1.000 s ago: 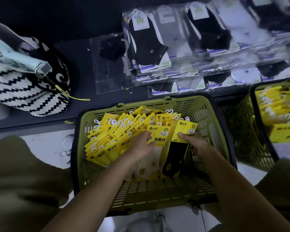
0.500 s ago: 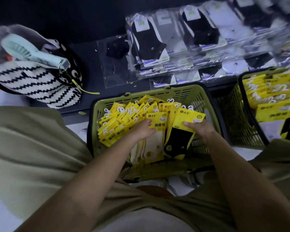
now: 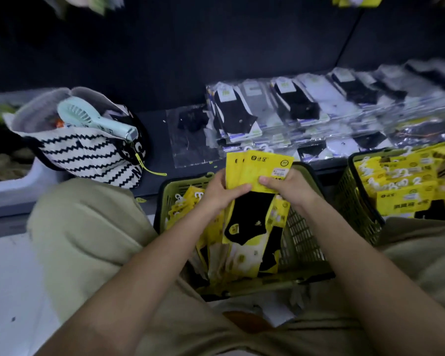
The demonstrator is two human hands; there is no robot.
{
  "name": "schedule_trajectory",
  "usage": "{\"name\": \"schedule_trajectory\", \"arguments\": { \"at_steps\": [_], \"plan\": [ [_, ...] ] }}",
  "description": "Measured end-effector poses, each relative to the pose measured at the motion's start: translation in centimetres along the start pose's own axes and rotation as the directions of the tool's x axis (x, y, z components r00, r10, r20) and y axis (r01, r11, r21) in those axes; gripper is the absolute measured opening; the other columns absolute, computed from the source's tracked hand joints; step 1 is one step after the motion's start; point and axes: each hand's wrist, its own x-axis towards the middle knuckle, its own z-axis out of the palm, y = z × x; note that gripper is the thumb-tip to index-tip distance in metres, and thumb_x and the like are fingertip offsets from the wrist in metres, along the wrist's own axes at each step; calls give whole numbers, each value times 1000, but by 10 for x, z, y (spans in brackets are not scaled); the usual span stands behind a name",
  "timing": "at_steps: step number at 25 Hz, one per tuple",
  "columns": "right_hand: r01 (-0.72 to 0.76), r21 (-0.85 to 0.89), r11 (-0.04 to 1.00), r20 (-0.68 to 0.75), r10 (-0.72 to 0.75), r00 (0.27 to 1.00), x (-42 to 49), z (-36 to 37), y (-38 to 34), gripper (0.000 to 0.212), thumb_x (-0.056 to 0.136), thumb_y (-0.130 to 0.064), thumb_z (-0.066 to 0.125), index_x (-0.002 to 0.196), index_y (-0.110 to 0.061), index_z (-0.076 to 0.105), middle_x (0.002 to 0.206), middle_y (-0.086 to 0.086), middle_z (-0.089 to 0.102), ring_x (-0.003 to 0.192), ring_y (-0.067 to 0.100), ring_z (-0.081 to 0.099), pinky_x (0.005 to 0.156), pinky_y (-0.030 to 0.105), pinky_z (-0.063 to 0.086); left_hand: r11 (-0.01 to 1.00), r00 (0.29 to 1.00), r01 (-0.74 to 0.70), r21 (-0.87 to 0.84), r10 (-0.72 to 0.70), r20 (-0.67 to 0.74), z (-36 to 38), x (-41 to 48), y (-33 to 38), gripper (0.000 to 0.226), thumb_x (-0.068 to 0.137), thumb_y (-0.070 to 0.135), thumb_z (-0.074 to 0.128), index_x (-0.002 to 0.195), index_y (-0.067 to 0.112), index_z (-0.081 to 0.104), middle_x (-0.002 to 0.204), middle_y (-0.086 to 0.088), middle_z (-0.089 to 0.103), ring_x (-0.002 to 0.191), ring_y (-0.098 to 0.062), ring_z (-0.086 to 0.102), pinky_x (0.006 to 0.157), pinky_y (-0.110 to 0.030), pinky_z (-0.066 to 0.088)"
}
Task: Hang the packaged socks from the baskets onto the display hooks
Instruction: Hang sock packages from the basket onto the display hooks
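Both hands hold a small stack of yellow sock packs (image 3: 257,170) lifted above the green basket (image 3: 303,242). My left hand (image 3: 222,191) grips the stack's left lower edge, and my right hand (image 3: 285,187) pinches its right lower edge. Black and white socks hang down from the yellow header cards. More yellow packs (image 3: 183,206) lie inside the basket below. A second green basket (image 3: 355,201) at the right is full of the same yellow packs (image 3: 401,191). No display hook is clearly visible; blurred yellow packs (image 3: 355,0) hang at the top edge.
A black shelf ledge (image 3: 154,155) carries clear-bagged black, grey and white socks (image 3: 293,109). A zigzag-striped bag (image 3: 88,152) with a pale green hand fan (image 3: 93,119) sits at the left. My knees in beige trousers (image 3: 82,227) flank the basket. The dark back panel (image 3: 190,47) rises behind.
Both hands lifted a stack of yellow packs out of the basket and brought it together in front of me. The view tilted upward, showing more of the dark back panel.
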Motion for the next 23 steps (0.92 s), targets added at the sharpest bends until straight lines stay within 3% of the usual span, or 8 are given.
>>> {"name": "schedule_trajectory", "arguments": {
  "at_steps": [3, 7, 10, 16, 21, 23],
  "plan": [
    [105, -40, 994, 31, -104, 994, 8, 27, -25, 18, 77, -11, 74, 87, -24, 68, 82, -14, 73, 81, 4, 68, 67, 13, 52, 993, 997, -75, -86, 73, -17, -24, 2, 19, 34, 76, 12, 75, 105, 21, 59, 100, 4, 68, 84, -5, 65, 65, -12, 51],
    [195, 3, 981, -153, -192, 969, 27, 53, -66, 32, 74, -23, 78, 100, -14, 60, 96, 3, 70, 91, 18, 67, 79, 34, 56, 970, 981, -185, -160, 171, -96, -55, 8, 57, 34, 74, 18, 77, 102, 25, 60, 97, 5, 72, 87, -12, 70, 68, -21, 54],
    [227, -34, 973, -184, -229, 956, 41, 66, -96, 31, 74, -28, 78, 96, -10, 65, 95, 6, 71, 93, 23, 67, 83, 41, 55, 956, 972, -227, -184, 210, -108, -72, 14, 86, 35, 73, 20, 78, 102, 25, 60, 103, -1, 71, 96, -21, 68, 79, -33, 55],
    [365, 45, 930, -115, -358, 927, 57, 71, -150, 14, 76, -17, 76, 88, -20, 69, 91, 0, 74, 80, 9, 71, 67, 23, 56, 907, 938, -346, -238, 338, -73, -91, 28, 141, 33, 65, 31, 82, 95, 28, 67, 100, 1, 73, 94, -18, 70, 71, -25, 56],
    [466, 15, 885, -74, -464, 883, 73, 69, -199, 17, 81, -10, 71, 91, -23, 67, 87, -6, 73, 79, 9, 71, 70, 24, 57, 901, 915, -392, -189, 359, -186, -110, 40, 187, 29, 74, 30, 72, 99, 23, 59, 92, 5, 73, 90, -18, 69, 70, -25, 55],
    [482, 4, 876, -78, -481, 873, 79, 76, -216, 16, 81, -11, 71, 92, -23, 67, 87, -6, 73, 80, 10, 71, 70, 23, 57, 892, 904, -418, -175, 389, -175, -117, 41, 205, 36, 67, 33, 75, 98, 24, 59, 89, 7, 74, 85, -14, 71, 68, -25, 55]
  ]
}}
